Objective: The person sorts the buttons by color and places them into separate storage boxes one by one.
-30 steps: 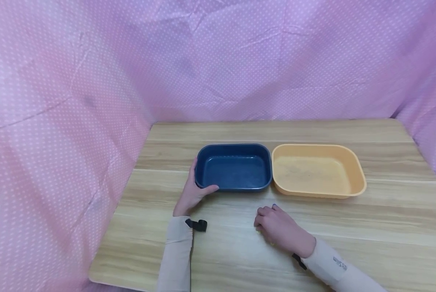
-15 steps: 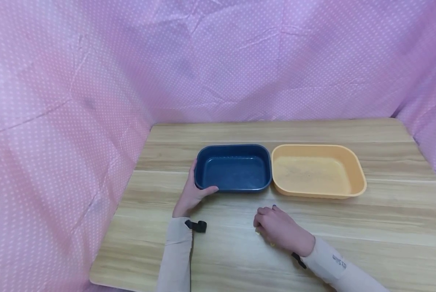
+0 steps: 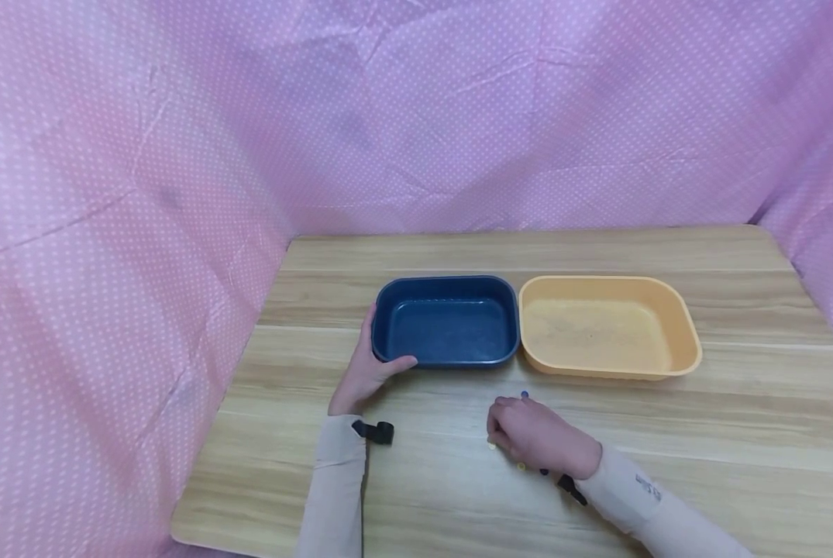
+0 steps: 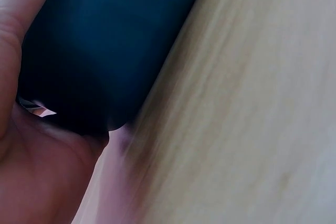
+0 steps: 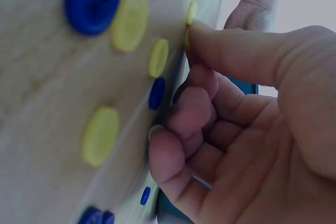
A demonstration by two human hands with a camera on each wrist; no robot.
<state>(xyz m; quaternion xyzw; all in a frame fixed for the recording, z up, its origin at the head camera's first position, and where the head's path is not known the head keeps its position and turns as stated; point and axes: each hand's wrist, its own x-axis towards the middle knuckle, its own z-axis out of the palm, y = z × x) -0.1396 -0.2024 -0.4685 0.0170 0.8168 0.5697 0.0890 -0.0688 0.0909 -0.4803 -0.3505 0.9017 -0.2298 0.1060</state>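
At its near left corner, a dark blue plastic bin is gripped by my left hand, thumb along the front and fingers along the left side. In the left wrist view the palm lies against the bin's wall. My right hand is low over the tabletop in front of the bins. The right wrist view shows its thumb and index finger pinching a small yellow button, mostly hidden by the thumb. Around the fingers lie more yellow buttons and blue buttons, several of them hidden under the hand in the head view.
A yellow-orange bin stands right beside the blue bin; no buttons show in either. Both are on a wood-grain table. Pink dotted cloth hangs behind and at the sides.
My right hand has turned and shifted slightly, so a dark button near the wrist and more of the blue button beyond the knuckles now show. The left hand and bins stay put.
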